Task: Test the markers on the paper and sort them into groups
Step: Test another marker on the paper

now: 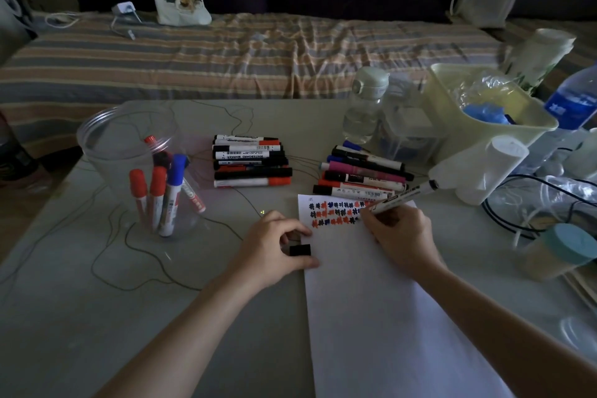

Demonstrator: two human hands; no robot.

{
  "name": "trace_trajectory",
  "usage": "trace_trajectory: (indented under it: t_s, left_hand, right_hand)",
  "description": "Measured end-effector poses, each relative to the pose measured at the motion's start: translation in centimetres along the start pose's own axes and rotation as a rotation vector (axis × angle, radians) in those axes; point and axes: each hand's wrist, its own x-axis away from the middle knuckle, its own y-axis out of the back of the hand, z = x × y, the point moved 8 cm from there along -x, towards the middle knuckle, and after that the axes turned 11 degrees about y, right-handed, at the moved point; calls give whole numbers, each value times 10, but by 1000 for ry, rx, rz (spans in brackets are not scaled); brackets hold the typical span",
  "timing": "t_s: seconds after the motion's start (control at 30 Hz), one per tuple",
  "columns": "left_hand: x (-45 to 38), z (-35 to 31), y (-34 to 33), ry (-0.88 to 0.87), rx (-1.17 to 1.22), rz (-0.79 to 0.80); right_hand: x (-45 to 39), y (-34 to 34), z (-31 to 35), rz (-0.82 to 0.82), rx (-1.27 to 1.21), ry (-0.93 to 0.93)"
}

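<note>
The flat white paper lies near right on the smooth table. Far left, a clear plastic jar holds upright markers. My right hand grasps a cylindrical marker, tip on paper. My left hand pinches its black cap.

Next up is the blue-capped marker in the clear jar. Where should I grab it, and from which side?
Pinch the blue-capped marker by its cap, which is its upper end, coming straight down through the open mouth of the clear jar. It stands nearly upright, leaning among the red-capped markers, and the jar wall blocks any side approach, so a top pinch and upward lift looks safest.
</note>
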Motion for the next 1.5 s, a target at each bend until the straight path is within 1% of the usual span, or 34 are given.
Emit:
trace_trajectory:
  t_s: [0.23,0.43,0.5,0.7,0.9,1.07,1.27,1.33,1.4,1.5]
  left_hand:
    - [-1,0,0,-2,-3,3]
    - [-1,0,0,1,-1,4]
    - [-1,0,0,3,-9,4]
    - [0,-1,1,9,-8,8]
    - [1,-1,1,8,-14,11]
    - [2,-1,1,18,-8,14]
    - [3,-3,1,17,-18,43]
    - [4,-4,3,33,-14,43]
    - [7,-5,7,56,36,35]
    - [17,-9,20,116,261,27]
  right_hand:
    - [-1,2,-2,-50,12,28]
    - [0,-2,-1,-5,3,47]
    - [0,-3,2,-16,19,66]
    - [0,2,-1,-59,10,52]
    - [0,-1,1,-32,19,56]
    - [0,3,-3,-77,9,37]
    - [-3,-2,-5,-49,32,19]
    - [-2,0,-6,-61,0,12]
    - [-2,4,-8,-88,-64,-16]
    - [-1,8,0,-104,-204,-82]
